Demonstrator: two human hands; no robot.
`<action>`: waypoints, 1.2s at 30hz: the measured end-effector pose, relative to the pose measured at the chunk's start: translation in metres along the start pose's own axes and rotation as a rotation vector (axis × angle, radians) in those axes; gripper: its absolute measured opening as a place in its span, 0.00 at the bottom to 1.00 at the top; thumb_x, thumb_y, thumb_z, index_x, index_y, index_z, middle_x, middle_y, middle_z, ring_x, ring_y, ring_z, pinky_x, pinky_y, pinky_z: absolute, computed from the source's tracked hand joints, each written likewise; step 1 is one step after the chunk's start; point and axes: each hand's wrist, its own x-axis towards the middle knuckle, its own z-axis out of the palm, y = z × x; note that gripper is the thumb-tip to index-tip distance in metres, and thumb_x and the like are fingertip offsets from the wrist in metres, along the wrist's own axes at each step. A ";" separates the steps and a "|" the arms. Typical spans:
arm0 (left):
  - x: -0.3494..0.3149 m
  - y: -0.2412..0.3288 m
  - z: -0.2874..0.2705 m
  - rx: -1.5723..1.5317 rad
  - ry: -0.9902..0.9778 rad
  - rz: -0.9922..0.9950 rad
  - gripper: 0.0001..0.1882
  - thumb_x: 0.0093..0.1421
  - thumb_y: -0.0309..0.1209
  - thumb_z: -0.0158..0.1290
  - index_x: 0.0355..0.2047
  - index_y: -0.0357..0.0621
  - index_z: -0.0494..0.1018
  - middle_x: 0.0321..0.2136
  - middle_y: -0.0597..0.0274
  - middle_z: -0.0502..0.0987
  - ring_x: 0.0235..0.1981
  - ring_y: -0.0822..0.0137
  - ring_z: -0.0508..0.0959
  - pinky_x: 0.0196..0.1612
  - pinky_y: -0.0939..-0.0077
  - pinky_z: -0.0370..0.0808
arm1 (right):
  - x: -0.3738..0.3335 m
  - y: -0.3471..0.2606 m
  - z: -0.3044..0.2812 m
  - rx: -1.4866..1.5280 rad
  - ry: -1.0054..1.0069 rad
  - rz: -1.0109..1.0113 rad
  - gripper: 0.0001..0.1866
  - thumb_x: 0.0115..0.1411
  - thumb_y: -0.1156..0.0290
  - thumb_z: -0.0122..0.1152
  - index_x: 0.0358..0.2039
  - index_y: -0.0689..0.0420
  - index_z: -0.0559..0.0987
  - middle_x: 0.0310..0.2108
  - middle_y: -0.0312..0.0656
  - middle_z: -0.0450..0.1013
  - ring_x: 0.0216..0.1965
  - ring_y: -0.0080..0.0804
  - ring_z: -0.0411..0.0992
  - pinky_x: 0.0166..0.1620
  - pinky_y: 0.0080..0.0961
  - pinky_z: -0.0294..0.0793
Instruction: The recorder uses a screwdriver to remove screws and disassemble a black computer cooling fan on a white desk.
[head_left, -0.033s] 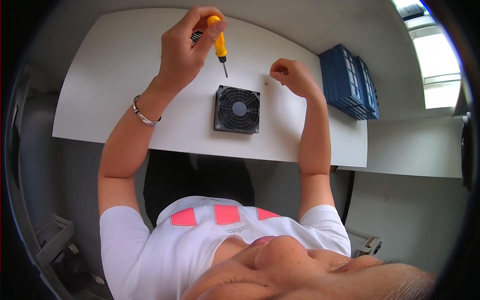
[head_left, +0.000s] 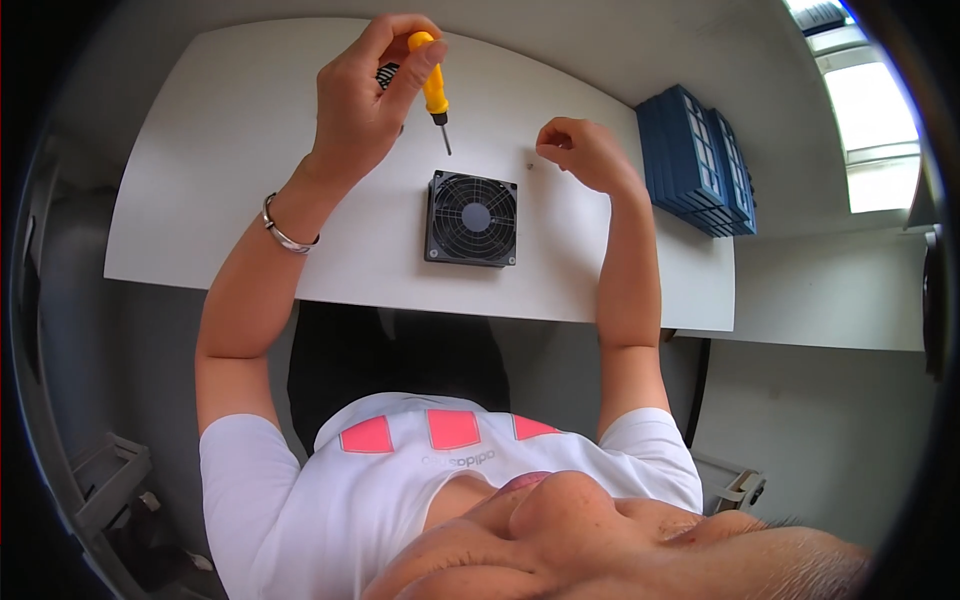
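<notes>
My left hand (head_left: 362, 95) is closed round a yellow-handled screwdriver (head_left: 432, 85), gripped near the top of its handle. The blade points down toward the table, just beyond a square black fan (head_left: 474, 218) with a round wire guard. Its tip appears apart from the fan. My right hand (head_left: 590, 155) is curled, with thumb and fingers together, at the fan's far right. Whatever it may hold is hidden. Close to these fingertips a tiny screw-like piece (head_left: 530, 166) lies on the table. A black-and-white striped thing (head_left: 387, 76) shows partly behind my left hand.
The white table (head_left: 200, 200) has its near edge just in front of my body. Blue crates or boxes with grid-like sides (head_left: 695, 165) stand at its right end. A wall runs behind the table, and a bright window (head_left: 870, 105) is at the upper right.
</notes>
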 end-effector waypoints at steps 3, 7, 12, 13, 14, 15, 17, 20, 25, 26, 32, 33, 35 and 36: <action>0.000 -0.001 0.001 0.006 -0.006 -0.007 0.15 0.69 0.41 0.53 0.45 0.43 0.75 0.34 0.62 0.82 0.40 0.69 0.83 0.45 0.79 0.78 | 0.005 0.012 0.003 -0.053 -0.015 -0.038 0.08 0.61 0.71 0.62 0.39 0.60 0.82 0.31 0.41 0.79 0.29 0.29 0.73 0.35 0.27 0.73; 0.001 -0.002 0.001 0.024 0.000 0.000 0.15 0.68 0.41 0.54 0.45 0.43 0.75 0.34 0.61 0.82 0.41 0.70 0.83 0.46 0.80 0.78 | 0.007 0.015 0.005 0.031 0.204 -0.114 0.11 0.58 0.71 0.66 0.43 0.55 0.83 0.35 0.39 0.80 0.31 0.28 0.74 0.36 0.28 0.75; -0.001 -0.005 -0.001 0.024 -0.016 0.001 0.15 0.68 0.41 0.54 0.45 0.43 0.76 0.35 0.62 0.82 0.41 0.69 0.83 0.46 0.80 0.78 | -0.031 -0.030 0.004 -0.009 -0.106 -0.592 0.28 0.48 0.72 0.74 0.52 0.49 0.78 0.54 0.39 0.74 0.49 0.37 0.73 0.49 0.33 0.76; -0.001 -0.007 0.000 0.018 0.003 -0.010 0.15 0.68 0.41 0.54 0.45 0.43 0.75 0.35 0.62 0.82 0.41 0.69 0.83 0.46 0.80 0.78 | -0.037 -0.033 0.007 -0.014 -0.264 -0.738 0.34 0.45 0.73 0.77 0.56 0.46 0.76 0.60 0.38 0.70 0.54 0.36 0.70 0.52 0.33 0.74; -0.002 -0.009 0.001 0.011 0.021 -0.022 0.15 0.68 0.41 0.53 0.45 0.43 0.75 0.35 0.62 0.82 0.41 0.69 0.83 0.46 0.80 0.78 | -0.038 -0.035 0.010 -0.011 -0.263 -0.735 0.34 0.45 0.73 0.77 0.56 0.46 0.76 0.60 0.38 0.70 0.54 0.36 0.70 0.52 0.33 0.74; -0.001 -0.008 0.000 0.009 0.016 -0.023 0.15 0.68 0.41 0.53 0.45 0.43 0.75 0.35 0.62 0.82 0.41 0.69 0.83 0.46 0.80 0.78 | -0.040 -0.036 0.013 -0.073 -0.279 -0.736 0.37 0.44 0.73 0.77 0.57 0.46 0.75 0.62 0.37 0.67 0.57 0.36 0.67 0.55 0.34 0.73; 0.001 -0.007 -0.002 -0.010 0.027 -0.029 0.15 0.68 0.42 0.53 0.45 0.43 0.75 0.35 0.61 0.82 0.42 0.70 0.83 0.46 0.80 0.78 | -0.039 -0.033 0.011 -0.130 -0.293 -0.731 0.39 0.42 0.74 0.78 0.58 0.45 0.74 0.64 0.37 0.64 0.61 0.37 0.64 0.58 0.34 0.71; 0.003 -0.004 -0.001 -0.046 0.038 -0.055 0.15 0.68 0.42 0.53 0.45 0.43 0.75 0.35 0.61 0.82 0.42 0.70 0.83 0.46 0.80 0.78 | -0.022 -0.003 -0.020 -0.048 -0.119 -0.390 0.29 0.45 0.73 0.77 0.50 0.50 0.77 0.50 0.40 0.73 0.49 0.34 0.73 0.48 0.28 0.76; 0.002 -0.006 -0.003 0.013 0.009 -0.038 0.15 0.69 0.42 0.53 0.45 0.43 0.75 0.35 0.61 0.82 0.42 0.70 0.83 0.47 0.80 0.78 | -0.041 -0.002 -0.022 -0.140 -0.281 -0.164 0.16 0.52 0.72 0.73 0.42 0.56 0.79 0.40 0.41 0.75 0.35 0.30 0.78 0.37 0.26 0.79; 0.002 -0.006 -0.004 0.019 -0.001 -0.050 0.15 0.69 0.42 0.52 0.45 0.43 0.75 0.35 0.61 0.82 0.42 0.70 0.83 0.47 0.80 0.78 | -0.045 -0.003 -0.015 -0.122 -0.290 -0.166 0.14 0.53 0.73 0.71 0.40 0.57 0.79 0.40 0.41 0.75 0.36 0.30 0.78 0.38 0.26 0.79; 0.002 0.000 -0.002 0.053 -0.006 -0.042 0.15 0.68 0.42 0.53 0.44 0.44 0.75 0.35 0.62 0.82 0.41 0.70 0.83 0.46 0.80 0.78 | -0.040 0.027 0.009 -0.122 -0.194 -0.196 0.07 0.57 0.77 0.65 0.37 0.59 0.80 0.40 0.41 0.75 0.36 0.33 0.77 0.39 0.29 0.78; 0.003 0.000 -0.001 0.051 -0.008 -0.040 0.15 0.68 0.42 0.53 0.44 0.44 0.75 0.35 0.62 0.82 0.41 0.70 0.83 0.46 0.80 0.78 | -0.037 0.029 0.010 -0.157 -0.162 -0.234 0.06 0.57 0.78 0.64 0.37 0.59 0.80 0.40 0.41 0.75 0.35 0.34 0.77 0.39 0.30 0.78; 0.004 -0.002 0.000 0.025 0.002 -0.021 0.15 0.68 0.42 0.53 0.44 0.44 0.75 0.35 0.62 0.82 0.41 0.70 0.83 0.46 0.80 0.78 | -0.034 0.031 0.008 -0.153 -0.124 -0.194 0.08 0.57 0.78 0.65 0.38 0.58 0.80 0.40 0.41 0.75 0.36 0.35 0.77 0.39 0.30 0.77; 0.004 -0.005 0.000 0.024 0.004 -0.020 0.15 0.68 0.42 0.53 0.44 0.44 0.75 0.35 0.62 0.82 0.41 0.70 0.83 0.46 0.80 0.78 | -0.032 0.026 0.008 -0.152 -0.092 -0.160 0.10 0.56 0.78 0.66 0.40 0.57 0.80 0.41 0.41 0.75 0.36 0.36 0.76 0.39 0.31 0.77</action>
